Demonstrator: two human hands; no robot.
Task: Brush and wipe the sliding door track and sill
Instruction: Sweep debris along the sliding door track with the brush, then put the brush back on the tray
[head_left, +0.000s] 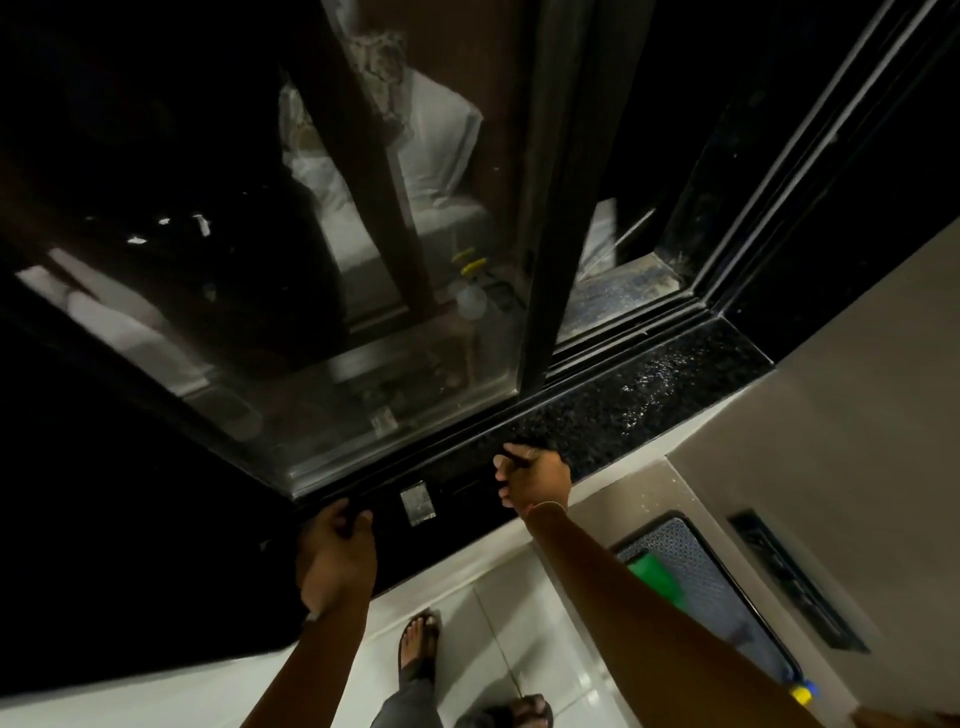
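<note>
The black speckled granite sill (639, 400) runs diagonally below the sliding door, and its dark track (618, 332) lies just behind it. The dark door frame (550, 249) stands upright on the track, partly open at the right. My right hand (535, 480) rests on the sill with its fingers closed round a slim dark brush (514, 456). My left hand (337, 551) is further left, its fingers curled onto the dark track edge; what it holds is lost in the dark. A small silvery square (417, 503) lies on the sill between my hands.
The glass pane (322, 332) reflects a room with white bedding. White floor tiles (519, 623) lie below the sill, with my sandalled feet (418, 644) on them. At the right, a blue mesh tray (696, 582) holds a green item (654, 574), and a dark slot (795, 577) lies beyond it.
</note>
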